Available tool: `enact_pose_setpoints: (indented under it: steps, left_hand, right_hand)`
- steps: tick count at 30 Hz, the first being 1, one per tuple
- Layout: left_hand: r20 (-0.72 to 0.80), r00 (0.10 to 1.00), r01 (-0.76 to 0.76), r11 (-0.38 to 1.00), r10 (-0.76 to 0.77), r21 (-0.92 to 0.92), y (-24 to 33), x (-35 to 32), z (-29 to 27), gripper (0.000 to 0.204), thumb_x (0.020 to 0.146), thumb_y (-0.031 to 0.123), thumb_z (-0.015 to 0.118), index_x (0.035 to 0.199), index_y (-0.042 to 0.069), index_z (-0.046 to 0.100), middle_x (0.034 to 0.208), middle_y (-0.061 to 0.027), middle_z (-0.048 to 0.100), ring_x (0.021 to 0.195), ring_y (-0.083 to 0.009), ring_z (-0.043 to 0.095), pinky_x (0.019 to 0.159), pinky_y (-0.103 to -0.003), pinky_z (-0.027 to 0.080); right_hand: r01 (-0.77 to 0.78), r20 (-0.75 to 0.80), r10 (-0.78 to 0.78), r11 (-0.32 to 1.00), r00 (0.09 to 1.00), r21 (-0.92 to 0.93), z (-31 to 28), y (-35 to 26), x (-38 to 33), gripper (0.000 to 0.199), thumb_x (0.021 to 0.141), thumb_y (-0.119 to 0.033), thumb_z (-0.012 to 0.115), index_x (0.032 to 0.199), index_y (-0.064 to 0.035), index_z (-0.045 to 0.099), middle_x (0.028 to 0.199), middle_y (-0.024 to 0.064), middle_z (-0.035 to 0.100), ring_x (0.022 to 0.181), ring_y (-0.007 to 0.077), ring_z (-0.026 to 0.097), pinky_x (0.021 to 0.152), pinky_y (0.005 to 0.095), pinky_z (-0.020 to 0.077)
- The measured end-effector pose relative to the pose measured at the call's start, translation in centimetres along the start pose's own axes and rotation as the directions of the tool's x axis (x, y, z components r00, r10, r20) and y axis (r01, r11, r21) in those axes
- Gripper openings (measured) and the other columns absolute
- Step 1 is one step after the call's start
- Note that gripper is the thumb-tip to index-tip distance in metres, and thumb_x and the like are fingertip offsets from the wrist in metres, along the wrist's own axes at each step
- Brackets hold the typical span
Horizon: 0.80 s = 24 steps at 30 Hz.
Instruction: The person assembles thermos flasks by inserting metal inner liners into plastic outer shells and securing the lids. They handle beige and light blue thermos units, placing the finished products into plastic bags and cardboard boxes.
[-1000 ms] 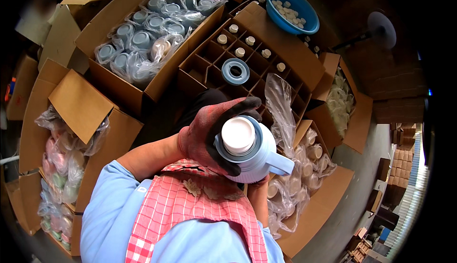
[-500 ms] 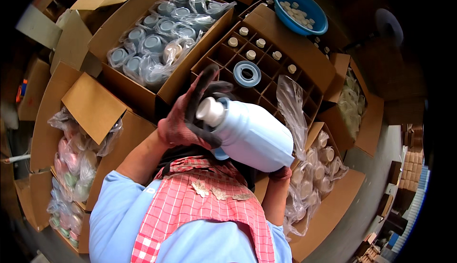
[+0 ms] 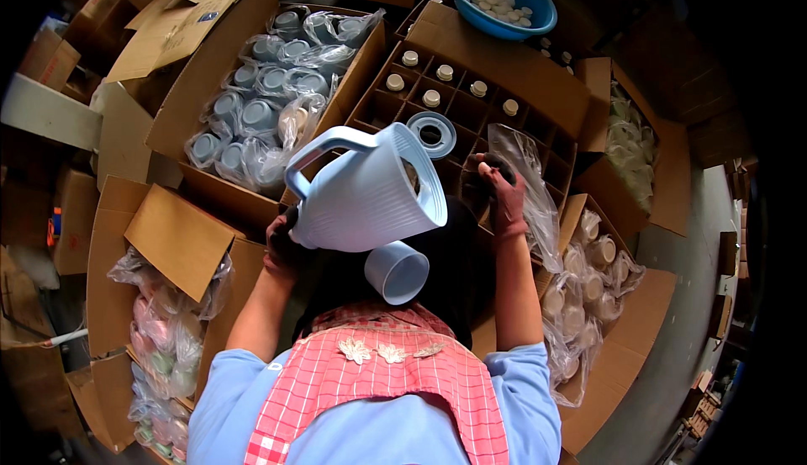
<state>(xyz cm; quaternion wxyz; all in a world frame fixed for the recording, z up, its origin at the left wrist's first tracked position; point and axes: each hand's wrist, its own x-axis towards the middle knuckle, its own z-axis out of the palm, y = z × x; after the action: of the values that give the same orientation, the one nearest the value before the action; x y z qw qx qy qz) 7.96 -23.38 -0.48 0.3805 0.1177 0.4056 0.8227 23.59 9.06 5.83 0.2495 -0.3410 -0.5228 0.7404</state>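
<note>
One gloved left hand (image 3: 282, 242) is wrapped around the narrow end of a pale blue jug (image 3: 361, 200), seemingly carrying it alone. The jug is tipped onto its side, its wide, uncovered end facing right, probably so that the hollow inside can be reached. Its handle (image 3: 336, 139) points up and away, which seems to leave the grip clear of it.

Across from that end, the right hand (image 3: 503, 192) is apart from the jug, by the near part of a divided carton (image 3: 496, 53). Its fingers are folded well in; whether they pinch something small, I cannot tell.

Between the hands and nearer the body, a blue cup (image 3: 397, 273) sits tilted, apparently on the lap, perhaps to keep it within reach. Just beside the right hand hangs a clear plastic bag (image 3: 528, 204).

Ahead of the hands, a blue ring (image 3: 431, 153) lies across the carton's dividers, likely too wide to drop into a cell. Farther out, white-capped bottles (image 3: 431, 97) stand in separate cells, presumably to stop them knocking together. Beyond them, a blue basin (image 3: 504, 31) gathers loose white caps (image 3: 504, 9). Ahead of the left hand are bagged blue pieces (image 3: 259, 115); right of the right hand, bagged cream pieces (image 3: 602, 252).
</note>
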Motion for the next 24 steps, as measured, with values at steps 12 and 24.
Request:
enact_pose_setpoints:
  steps: [12,24]
  left_hand:
    - [-0.049,0.996,-0.048,0.899,0.076,0.435,-2.8,-1.1,-10.7,0.062,0.085,0.059,0.044,0.129,0.016,0.046,0.127,-0.0005,0.052,0.12,-0.022,0.045,0.103,-0.051,0.022]
    - [-0.261,0.965,0.064,0.94,0.027,0.334,0.3,-1.5,-9.4,0.067,0.075,0.044,0.056,0.13,0.008,0.045,0.132,-0.0106,0.048,0.121,-0.0323,0.044,0.102,-0.048,0.034]
  right_hand:
    - [0.333,0.315,-0.116,0.216,0.942,-0.918,1.0,12.1,14.5,0.048,0.07,-0.027,0.072,0.114,-0.0129,0.058,0.117,0.0142,0.059,0.106,0.031,0.056,0.087,0.0375,0.0453]
    - [0.508,0.482,0.162,-0.279,0.861,-0.815,0.9,16.2,18.2,0.075,0.065,-0.045,0.073,0.127,-0.0138,0.045,0.139,0.0166,0.038,0.131,0.0362,0.031,0.103,0.0554,0.0262]
